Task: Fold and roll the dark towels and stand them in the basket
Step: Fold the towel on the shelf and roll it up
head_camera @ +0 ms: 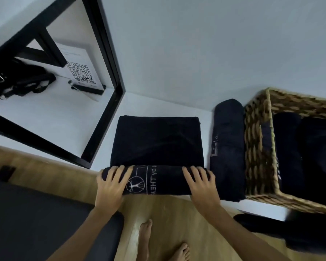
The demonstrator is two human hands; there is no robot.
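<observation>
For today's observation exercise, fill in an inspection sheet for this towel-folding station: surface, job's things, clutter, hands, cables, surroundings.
Surface: white shelf against a pale wall.
Job's things: dark towel lying flat, its near edge rolled up, white logo showing; a finished rolled towel lying beside the wicker basket; more dark towels standing in the basket.
Clutter: QR-code sign and a black strap bundle, both behind the black frame.
Hands: left hand and right hand rest on the ends of the roll, fingers spread over it.
Cables: nothing seen.
Surroundings: wooden floor, bare feet, a dark pad at lower left.
</observation>
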